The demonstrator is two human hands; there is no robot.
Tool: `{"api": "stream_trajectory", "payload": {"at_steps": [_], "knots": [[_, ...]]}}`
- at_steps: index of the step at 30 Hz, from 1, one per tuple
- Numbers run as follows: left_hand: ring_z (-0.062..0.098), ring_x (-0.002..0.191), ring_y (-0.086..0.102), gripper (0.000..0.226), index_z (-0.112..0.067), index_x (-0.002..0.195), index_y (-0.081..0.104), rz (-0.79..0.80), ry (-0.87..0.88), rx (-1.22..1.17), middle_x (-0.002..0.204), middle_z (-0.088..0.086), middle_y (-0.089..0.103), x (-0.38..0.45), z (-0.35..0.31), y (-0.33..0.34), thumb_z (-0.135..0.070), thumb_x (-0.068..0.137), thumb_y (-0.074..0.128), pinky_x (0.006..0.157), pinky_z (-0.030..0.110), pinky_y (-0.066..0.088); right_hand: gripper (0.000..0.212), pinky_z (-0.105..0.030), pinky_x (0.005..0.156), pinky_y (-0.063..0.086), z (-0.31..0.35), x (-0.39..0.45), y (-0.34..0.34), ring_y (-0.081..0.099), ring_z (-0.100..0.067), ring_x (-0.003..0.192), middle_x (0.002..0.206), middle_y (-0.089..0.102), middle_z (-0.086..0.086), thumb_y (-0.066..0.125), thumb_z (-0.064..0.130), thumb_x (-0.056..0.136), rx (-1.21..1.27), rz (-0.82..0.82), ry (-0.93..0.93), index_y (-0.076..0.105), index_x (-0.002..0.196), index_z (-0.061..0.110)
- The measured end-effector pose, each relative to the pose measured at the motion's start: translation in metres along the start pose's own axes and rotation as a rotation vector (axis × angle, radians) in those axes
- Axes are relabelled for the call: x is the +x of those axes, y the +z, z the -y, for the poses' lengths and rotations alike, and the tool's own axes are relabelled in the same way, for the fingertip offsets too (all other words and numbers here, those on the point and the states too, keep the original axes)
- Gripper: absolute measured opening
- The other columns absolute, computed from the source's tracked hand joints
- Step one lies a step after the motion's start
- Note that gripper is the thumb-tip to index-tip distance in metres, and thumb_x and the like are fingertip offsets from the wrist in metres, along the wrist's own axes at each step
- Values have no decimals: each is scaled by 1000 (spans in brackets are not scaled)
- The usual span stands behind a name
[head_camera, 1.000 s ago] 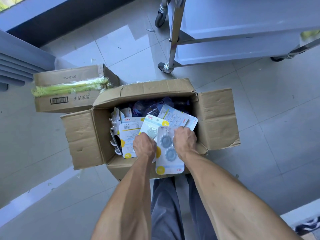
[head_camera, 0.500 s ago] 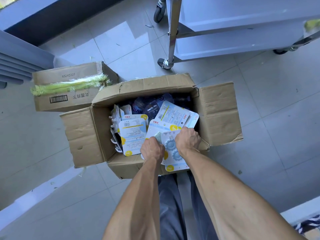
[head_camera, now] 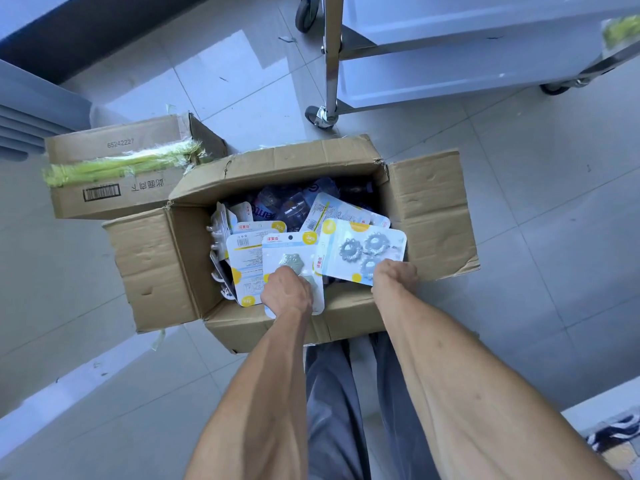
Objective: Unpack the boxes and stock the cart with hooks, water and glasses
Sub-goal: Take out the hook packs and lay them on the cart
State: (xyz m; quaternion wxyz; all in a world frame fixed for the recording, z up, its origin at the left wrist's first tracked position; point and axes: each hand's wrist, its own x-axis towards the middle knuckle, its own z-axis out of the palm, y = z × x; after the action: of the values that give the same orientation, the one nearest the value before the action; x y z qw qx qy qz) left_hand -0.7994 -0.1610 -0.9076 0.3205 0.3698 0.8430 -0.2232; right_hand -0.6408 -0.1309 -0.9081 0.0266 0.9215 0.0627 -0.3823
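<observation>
Standing on grey tile floor (head_camera: pixel 519 202) (glossy) | cart (head_camera: pixel 450 64) beyond open box (head_camera: pixel 429 202) | left grip (head_camera: pixel 287 294), right grip (head_camera: pixel 394 275) each clamping hook card

An open cardboard box (head_camera: pixel 429 202) at mid-frame holds carded hook packs (head_camera: pixel 247 261) over what appear to be water bottles (head_camera: pixel 294 206). Two packs, one green-hooked (head_camera: pixel 289 258), one grey-hooked (head_camera: pixel 363 249), tilt above its near edge. The cart (head_camera: pixel 450 64) stands upper right.

Two cardboard boxes are seen on the floor: an open box (head_camera: pixel 429 202) and, just beside its left flap, a taped box (head_camera: pixel 114 188). One cart (head_camera: pixel 450 53) stands beyond the open box. Two hook packs are held above it, a left pack (head_camera: pixel 291 258) and a right pack (head_camera: pixel 360 251); several more packs (head_camera: pixel 246 258) and some water bottles (head_camera: pixel 294 206) lie inside, their number unclear.
</observation>
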Motion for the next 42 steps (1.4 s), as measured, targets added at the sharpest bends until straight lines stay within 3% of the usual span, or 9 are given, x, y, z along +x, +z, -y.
{"api": "stream_trajectory", "payload": {"at_steps": [2,4,7,10,12,25,30,36,42], "knots": [[31,96,65,14,-11,99,64,6,1,-2,106,10,67,0,-2,0,-15,94,51,68,32,38,18,-42,88,55,-3,-1,5,68,-35,97,107,71,-16,55,19,87,2,100,28,59,89,2],[31,96,65,14,-11,99,64,9,5,-4,106,10,67,1,-5,0,-14,92,52,68,32,39,26,-35,85,53,-3,-6,9,67,-33,99,109,70,-14,55,21,86,-95,113,-52,67,103,6],[30,93,66,13,-11,98,63,11,15,2,103,9,68,4,-8,0,-11,91,52,66,31,39,25,-30,72,39,-1,-16,13,64,-30,103,110,67,-11,55,22,88,-445,-52,-394,68,108,14],[29,89,66,8,-13,94,60,12,22,11,101,8,67,8,-10,1,-11,90,54,64,31,39,26,-36,78,45,-1,-13,19,55,-30,109,116,58,-13,53,15,93,-666,-80,-748,60,117,10],[29,90,65,11,-13,98,62,7,22,22,102,8,67,12,-11,5,-12,90,53,65,31,38,29,-37,83,47,2,-8,24,49,-29,115,123,51,-13,53,12,94,-717,-52,-826,54,123,10],[33,91,63,19,-10,102,61,-35,93,26,105,11,62,43,-29,30,-19,95,46,67,34,37,27,-36,81,49,22,30,62,59,-30,113,119,62,-14,46,3,95,-759,4,-661,56,119,6],[32,87,62,18,-11,100,62,-25,118,14,103,11,62,54,-50,30,-18,94,47,65,34,36,28,-36,72,45,28,36,69,59,-32,109,117,59,-16,48,5,95,-720,-43,-673,44,123,5],[32,89,62,14,-11,99,62,-15,125,5,103,10,63,65,-62,26,-15,93,50,65,34,37,25,-36,78,49,38,43,74,62,-30,107,115,64,-13,46,3,96,-793,-37,-633,59,117,6],[32,89,62,13,-11,97,61,-9,131,18,103,11,64,73,-64,26,-17,92,51,63,34,35,25,-30,70,41,45,41,75,65,-24,97,104,67,-6,66,8,82,-876,-26,-690,61,107,12]]}}
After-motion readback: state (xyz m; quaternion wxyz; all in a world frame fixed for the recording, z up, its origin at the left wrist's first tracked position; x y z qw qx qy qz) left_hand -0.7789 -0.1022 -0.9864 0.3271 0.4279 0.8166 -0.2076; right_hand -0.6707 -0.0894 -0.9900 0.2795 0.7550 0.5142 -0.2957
